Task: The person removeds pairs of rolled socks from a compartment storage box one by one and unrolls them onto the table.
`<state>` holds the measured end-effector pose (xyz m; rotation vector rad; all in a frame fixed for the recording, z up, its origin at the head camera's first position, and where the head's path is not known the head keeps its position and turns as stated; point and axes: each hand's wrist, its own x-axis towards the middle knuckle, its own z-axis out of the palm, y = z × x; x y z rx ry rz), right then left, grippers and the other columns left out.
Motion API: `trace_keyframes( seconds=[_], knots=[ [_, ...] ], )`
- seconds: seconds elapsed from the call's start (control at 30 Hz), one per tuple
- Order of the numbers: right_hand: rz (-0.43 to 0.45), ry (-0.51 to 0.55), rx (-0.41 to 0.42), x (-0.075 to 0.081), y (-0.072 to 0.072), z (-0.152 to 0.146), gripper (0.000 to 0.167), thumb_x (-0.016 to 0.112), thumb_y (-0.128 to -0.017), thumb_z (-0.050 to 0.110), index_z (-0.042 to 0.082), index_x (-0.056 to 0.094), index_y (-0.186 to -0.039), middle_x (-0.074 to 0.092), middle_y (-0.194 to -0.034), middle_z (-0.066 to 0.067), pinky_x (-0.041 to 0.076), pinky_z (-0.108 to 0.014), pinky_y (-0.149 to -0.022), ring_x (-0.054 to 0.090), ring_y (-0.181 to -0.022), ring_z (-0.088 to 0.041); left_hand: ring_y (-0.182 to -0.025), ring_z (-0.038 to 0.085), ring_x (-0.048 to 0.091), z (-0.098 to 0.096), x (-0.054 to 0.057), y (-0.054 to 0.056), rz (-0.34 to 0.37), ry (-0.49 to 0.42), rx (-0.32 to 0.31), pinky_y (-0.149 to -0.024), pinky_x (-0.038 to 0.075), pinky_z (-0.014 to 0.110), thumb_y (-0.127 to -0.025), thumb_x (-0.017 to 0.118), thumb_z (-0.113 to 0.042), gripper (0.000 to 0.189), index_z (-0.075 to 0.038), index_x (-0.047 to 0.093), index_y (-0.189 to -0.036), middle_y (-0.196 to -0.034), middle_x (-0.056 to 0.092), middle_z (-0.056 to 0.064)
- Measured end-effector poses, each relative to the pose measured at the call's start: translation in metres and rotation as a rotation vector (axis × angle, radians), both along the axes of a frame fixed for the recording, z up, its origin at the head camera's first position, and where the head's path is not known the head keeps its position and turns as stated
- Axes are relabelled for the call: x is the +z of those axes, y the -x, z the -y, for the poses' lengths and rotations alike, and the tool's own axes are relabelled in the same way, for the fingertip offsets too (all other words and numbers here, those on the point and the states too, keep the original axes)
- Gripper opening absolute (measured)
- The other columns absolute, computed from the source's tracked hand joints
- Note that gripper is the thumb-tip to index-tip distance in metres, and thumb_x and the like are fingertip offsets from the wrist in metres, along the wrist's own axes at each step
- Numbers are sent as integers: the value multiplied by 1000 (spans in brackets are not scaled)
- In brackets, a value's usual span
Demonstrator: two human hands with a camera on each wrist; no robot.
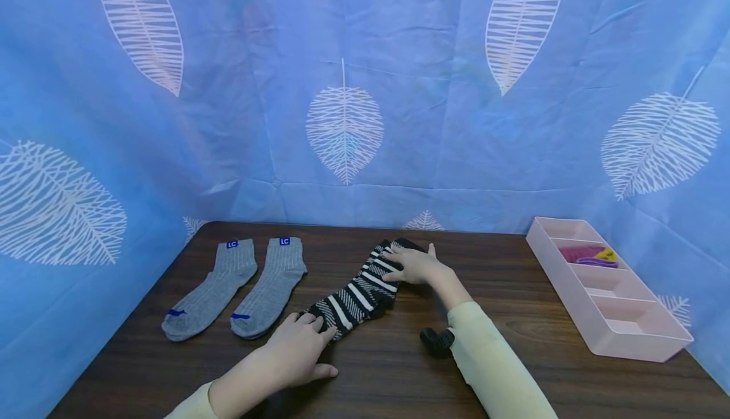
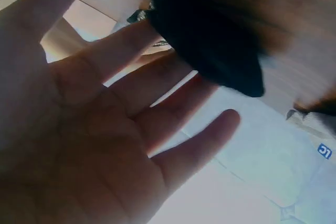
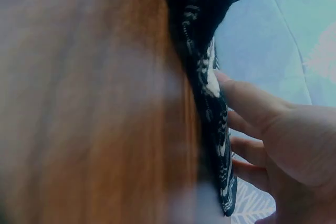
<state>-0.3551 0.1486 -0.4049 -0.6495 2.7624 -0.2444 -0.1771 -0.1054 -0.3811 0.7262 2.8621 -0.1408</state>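
A black-and-white patterned sock [image 1: 359, 293] lies slantwise on the dark wooden table; whether a second one lies under it I cannot tell. My left hand [image 1: 293, 352] touches its near end with extended fingers, covering that tip. In the left wrist view those fingers [image 2: 191, 148] are spread beneath a black end of the sock [image 2: 215, 51]. On its far end rests my right hand [image 1: 416, 265], fingers outstretched. The right wrist view shows the right thumb [image 3: 254, 98] against the sock's striped side [image 3: 212, 85]. Left of it lie two grey socks [image 1: 219, 292] [image 1: 274, 289] with blue LC labels, side by side.
At the right edge stands a pale pink divided box [image 1: 576, 305]; one compartment holds folded purple and yellow fabric [image 1: 595, 255]. A small black device [image 1: 437, 343] sits at the right sleeve. A blue leaf-patterned curtain [image 1: 251, 127] hangs behind the table.
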Motion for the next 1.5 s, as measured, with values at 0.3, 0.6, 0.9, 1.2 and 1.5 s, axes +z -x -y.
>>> trace_keyframes(
  seconds=[0.3,0.6,0.9,1.2,1.5],
  knots=[
    [87,61,63,4,17,20,63,59,-95,43,28,36,-152,17,-164,-2,-5,-72,-112,21,-150,-31,-136,28,47,25,0,-7,82,-92,-118,-107,39,56,-86,63,-58,62,-26,56,-139,-144,54,6],
    [129,88,145,7,31,52,58,59,-97,27,27,38,-151,15,-165,-2,-2,-70,-114,14,-152,-30,-130,28,53,28,5,-8,92,-112,-148,-103,43,55,-86,63,-58,56,-29,59,-135,-140,58,3],
    [128,60,199,7,40,80,57,58,-96,25,28,39,-150,18,-164,-2,1,-67,-117,15,-152,-27,-120,23,60,33,8,-10,90,-137,-103,-99,44,54,-85,68,-52,41,-26,71,-116,-126,66,-1],
    [124,76,219,-2,43,96,55,58,-98,27,30,39,-149,16,-165,1,1,-65,-117,14,-153,-24,-103,15,65,41,12,-8,119,-146,-38,-93,45,56,-84,72,-47,29,-23,74,-101,-105,70,-6],
    [81,143,216,-5,41,108,59,62,-92,26,29,43,-148,19,-164,4,0,-63,-119,17,-152,-23,-87,13,66,41,13,-6,94,-141,-7,-86,47,54,-84,73,-43,24,-20,74,-92,-90,68,-7]
  ],
)
